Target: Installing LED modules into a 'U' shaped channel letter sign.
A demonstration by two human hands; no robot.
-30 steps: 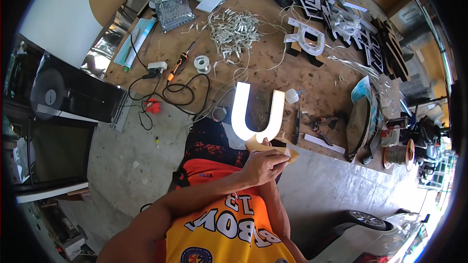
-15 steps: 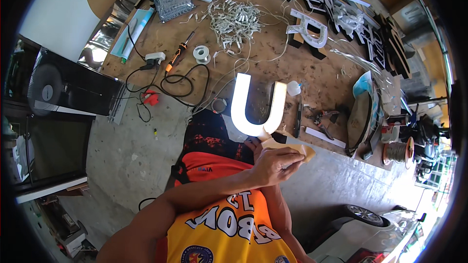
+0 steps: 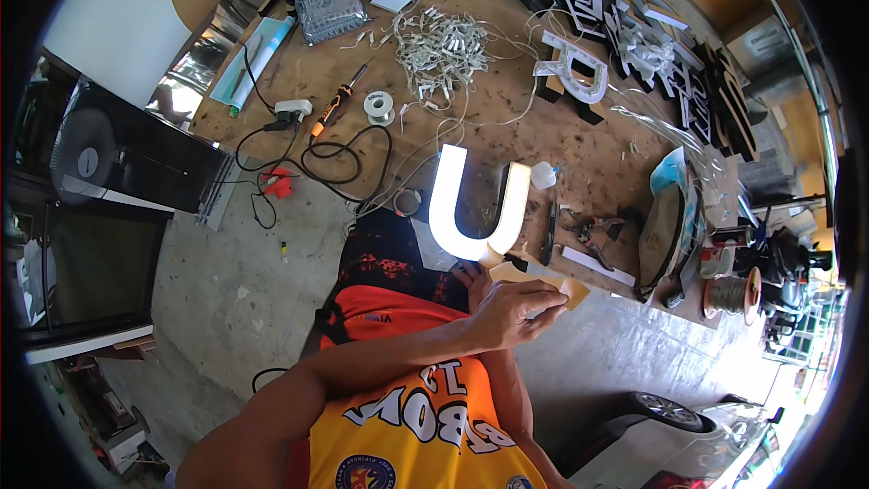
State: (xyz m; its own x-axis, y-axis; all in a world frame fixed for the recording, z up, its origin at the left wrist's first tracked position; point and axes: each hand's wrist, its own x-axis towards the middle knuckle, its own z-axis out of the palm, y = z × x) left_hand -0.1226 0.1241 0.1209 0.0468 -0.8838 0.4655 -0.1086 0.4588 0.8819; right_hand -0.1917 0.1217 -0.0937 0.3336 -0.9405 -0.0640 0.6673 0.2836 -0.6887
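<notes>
A white U-shaped letter [image 3: 447,208], brightly lit, is in front of me at the table's near edge. My left hand [image 3: 520,312] crosses over to the right, its fingers pinched on a piece of tan paper [image 3: 574,293]. This paper extends from below the letter's curved bottom. Behind my left wrist, my right hand [image 3: 474,282] is mostly hidden, with a few fingers showing just under the letter. What those fingers grip is not visible.
On the brown table [image 3: 362,81] are a soldering iron [image 3: 337,109], solder spool [image 3: 379,109], a heap of white LED modules [image 3: 444,50] and a P-shaped letter [image 3: 575,68]. Pliers [image 3: 595,240] are at the right. A wire spool [image 3: 733,296] is by the right edge.
The view has shifted slightly. My left hand keeps its pinch on the tan paper, and the lit letter stays almost in the same place.
</notes>
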